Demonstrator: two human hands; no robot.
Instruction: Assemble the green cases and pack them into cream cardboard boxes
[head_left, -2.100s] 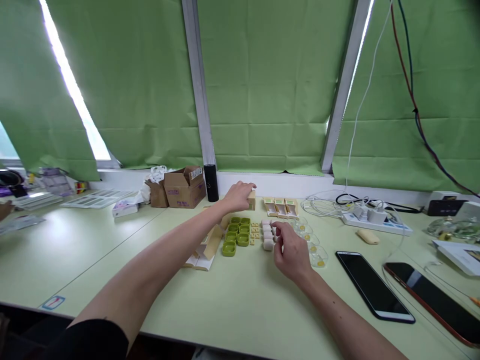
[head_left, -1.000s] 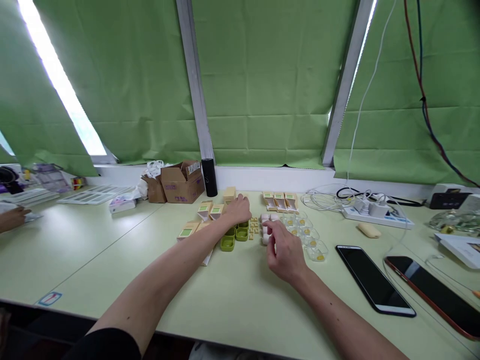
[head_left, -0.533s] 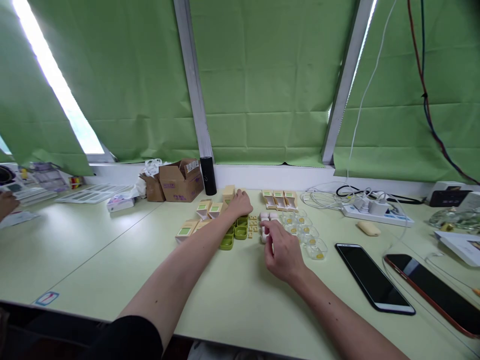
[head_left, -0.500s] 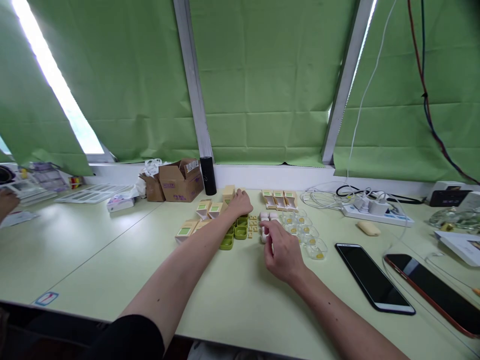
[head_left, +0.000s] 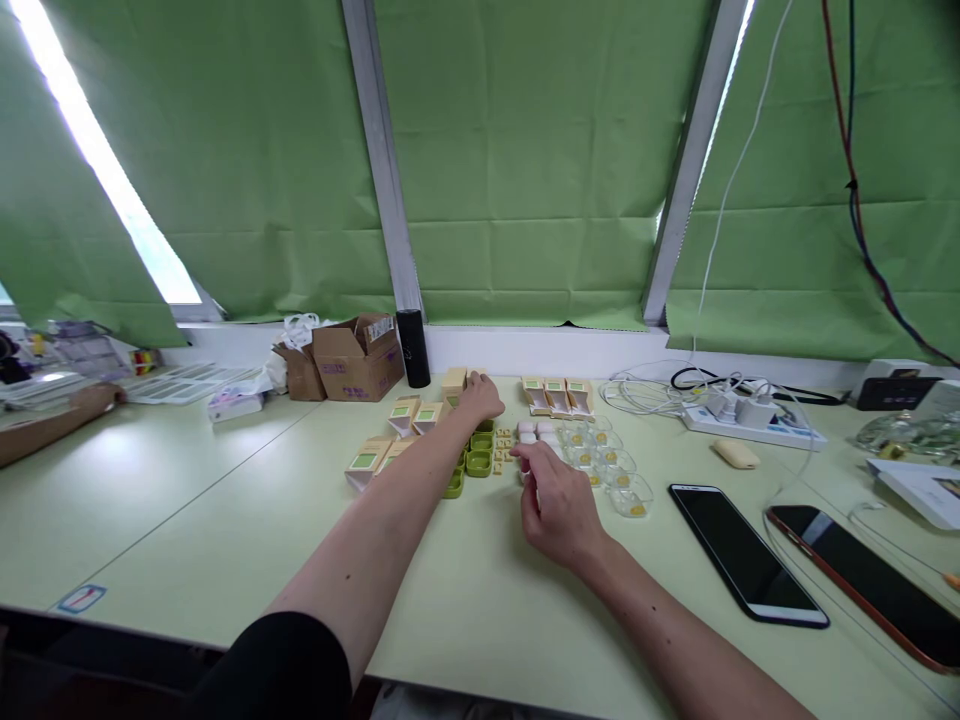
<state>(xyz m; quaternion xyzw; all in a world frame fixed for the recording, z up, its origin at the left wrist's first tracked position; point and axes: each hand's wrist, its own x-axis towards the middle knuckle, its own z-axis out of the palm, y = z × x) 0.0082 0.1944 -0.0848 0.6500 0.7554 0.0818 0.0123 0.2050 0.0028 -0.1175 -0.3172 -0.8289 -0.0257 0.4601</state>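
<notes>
My left hand (head_left: 482,397) reaches far across the table, its fingers bent down at the back of the rows of green trays (head_left: 478,462); what they hold, if anything, is hidden. Just left of it stands a small cardboard box (head_left: 454,380). My right hand (head_left: 561,500) hovers over the near end of the small pale pink-white pieces (head_left: 527,428), thumb and forefinger bent but apart, with nothing visible between them. Its fingertips are close to the tiny yellow squares (head_left: 498,467). To the right lie several clear plastic cups (head_left: 630,497) with yellow bits inside.
Open printed boxes (head_left: 365,462) stand left of my forearm, and more (head_left: 556,396) at the back. Two phones (head_left: 746,550) and a power strip (head_left: 757,428) with cables are on the right. A brown carton (head_left: 358,360) and black cylinder (head_left: 413,348) stand behind. Another person's arm (head_left: 60,420) rests far left.
My right hand has shifted slightly left, toward the yellow squares. My left hand stays at the back of the green trays. The other person's arm reaches further in at the left.
</notes>
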